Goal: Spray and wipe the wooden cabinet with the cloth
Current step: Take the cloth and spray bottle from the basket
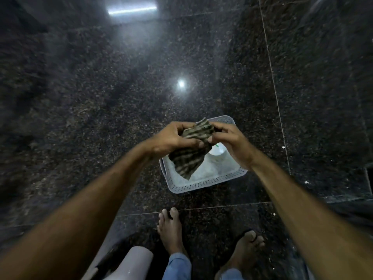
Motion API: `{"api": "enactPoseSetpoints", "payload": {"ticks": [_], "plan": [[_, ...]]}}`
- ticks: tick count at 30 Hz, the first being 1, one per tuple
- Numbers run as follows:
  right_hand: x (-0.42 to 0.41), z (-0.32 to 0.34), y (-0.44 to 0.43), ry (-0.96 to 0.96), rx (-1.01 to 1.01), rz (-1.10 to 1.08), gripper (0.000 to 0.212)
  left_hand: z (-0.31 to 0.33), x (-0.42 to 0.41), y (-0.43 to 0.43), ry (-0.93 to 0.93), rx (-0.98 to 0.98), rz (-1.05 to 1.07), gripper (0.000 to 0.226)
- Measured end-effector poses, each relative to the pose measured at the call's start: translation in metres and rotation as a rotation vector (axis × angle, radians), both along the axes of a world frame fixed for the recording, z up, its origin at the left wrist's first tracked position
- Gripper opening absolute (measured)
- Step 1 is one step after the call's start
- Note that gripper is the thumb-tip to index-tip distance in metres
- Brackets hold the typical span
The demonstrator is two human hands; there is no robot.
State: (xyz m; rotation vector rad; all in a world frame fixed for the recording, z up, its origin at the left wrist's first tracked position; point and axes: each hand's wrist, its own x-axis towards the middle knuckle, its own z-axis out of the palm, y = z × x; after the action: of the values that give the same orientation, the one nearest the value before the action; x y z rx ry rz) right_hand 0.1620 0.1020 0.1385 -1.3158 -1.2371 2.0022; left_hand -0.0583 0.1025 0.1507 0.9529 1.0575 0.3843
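Note:
I look straight down at a dark polished stone floor. A dark striped cloth (191, 156) hangs between both hands above a white perforated basket (201, 183). My left hand (171, 138) grips the cloth's upper left part with curled fingers. My right hand (232, 142) pinches its upper right edge. The cloth's lower end droops into the basket. A white round object with a green mark (218, 153), partly hidden by the cloth and my right hand, lies inside the basket. No wooden cabinet is in view.
My two bare feet (171, 229) stand just in front of the basket, with blue trouser hems below. A pale grey rounded object (133, 263) sits at the bottom left by my legs. Ceiling lights reflect off the floor (80, 98).

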Motion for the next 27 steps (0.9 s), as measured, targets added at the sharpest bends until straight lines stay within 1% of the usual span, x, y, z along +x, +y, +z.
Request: {"api": "enactPoseSetpoints", "payload": {"ticks": [2,4,5,7,10,12,15,17,18,20,22,24,26,27], "plan": [[0.006,0.007,0.006,0.041,-0.053,-0.006,0.030,0.011,-0.008,0.016,-0.085,-0.104,-0.036,0.042],[0.008,0.012,0.009,0.081,-0.116,-0.046,0.036,0.016,-0.015,0.029,-0.146,-0.191,-0.039,0.043],[0.007,0.016,0.008,0.115,-0.146,-0.085,0.036,0.016,-0.019,0.032,-0.184,-0.225,-0.015,0.045],[0.000,0.025,0.007,0.190,-0.191,-0.169,0.041,0.012,-0.022,0.030,-0.299,-0.271,0.093,0.048],[-0.013,0.037,0.003,0.276,-0.255,-0.286,0.041,-0.006,-0.012,0.004,-0.529,-0.341,0.356,0.050],[-0.017,0.039,0.000,0.337,-0.312,-0.349,0.039,-0.018,0.004,-0.020,-0.643,-0.441,0.497,0.060],[-0.019,0.037,-0.008,0.361,-0.341,-0.441,0.034,-0.024,0.030,-0.045,-0.751,-0.564,0.602,0.074],[-0.016,0.035,-0.014,0.316,-0.314,-0.494,0.033,-0.021,0.038,-0.048,-0.782,-0.566,0.657,0.076],[-0.013,0.034,-0.016,0.279,-0.297,-0.517,0.033,-0.019,0.040,-0.047,-0.776,-0.549,0.677,0.075],[-0.007,0.030,-0.019,0.209,-0.249,-0.551,0.031,-0.020,0.042,-0.044,-0.668,-0.498,0.717,0.067],[-0.001,0.028,-0.021,0.160,-0.213,-0.571,0.027,-0.020,0.043,-0.039,-0.491,-0.432,0.695,0.054],[0.005,0.023,-0.023,0.123,-0.225,-0.582,0.025,-0.018,0.044,-0.033,-0.283,-0.361,0.625,0.035],[0.007,0.014,-0.024,0.022,-0.232,-0.575,0.026,-0.020,0.041,-0.028,-0.082,-0.250,0.539,0.016],[0.008,0.010,-0.024,-0.043,-0.211,-0.571,0.027,-0.021,0.039,-0.026,-0.016,-0.189,0.503,0.014]]}}
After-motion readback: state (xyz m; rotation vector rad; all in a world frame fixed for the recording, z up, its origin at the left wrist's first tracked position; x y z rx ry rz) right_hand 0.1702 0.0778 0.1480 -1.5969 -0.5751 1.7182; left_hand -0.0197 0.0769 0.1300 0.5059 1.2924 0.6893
